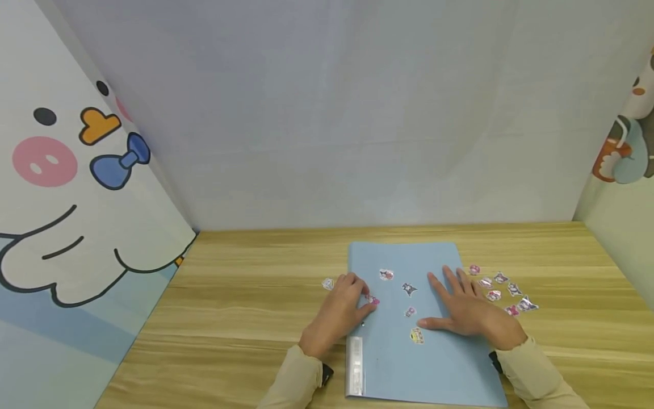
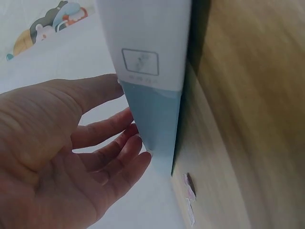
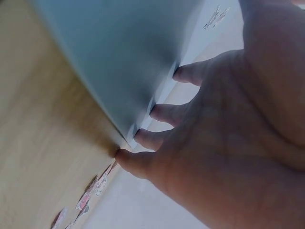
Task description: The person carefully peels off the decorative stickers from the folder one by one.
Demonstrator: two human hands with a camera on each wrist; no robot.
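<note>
Near edge: two pale sleeves (image 1: pixel 301 372), a dark band (image 1: pixel 327 374) at the left wrist and another at the right. Between them a blue folder (image 1: pixel 424 366) lies flat on the desk (image 1: pixel 225 318), long side running away from the person, with a clear-and-white label (image 1: pixel 355 366) at its near left corner. Right hand (image 1: pixel 467 309) flat and spread over the folder's right side, fingers straight, outermost one at the edge by the desk. Left hand (image 1: pixel 339 307) at the opposite edge, fingers bent, thumb and fingertips around a pink sticker (image 1: pixel 373 300) on the folder; cannot tell whether they pinch it. Four more on the cover between the hands: yellow sticker (image 1: pixel 416 336) nearest, small purple sticker (image 1: pixel 410 312) beyond it, dark sticker (image 1: pixel 409 289) next, red-and-white sticker (image 1: pixel 386 274) farthest. On bare desk, one pale sticker (image 1: pixel 328 283) just left of the left hand; a loose cluster of stickers (image 1: pixel 494 295) right of the folder, near the right hand. Desk top light yellow-brown, grain running side to side. Left sheet (image 1: pixel 51 355) slopes back, printed with a big white bird, orange beak (image 1: pixel 97 128), blue bow (image 1: pixel 111 171), pink cheek. Right sheet (image 1: pixel 620 227) pale, a partial cartoon (image 1: pixel 631 150) high up. Along the far edge, a plain grey-white backdrop (image 1: pixel 368 142), faintly creased.
</note>
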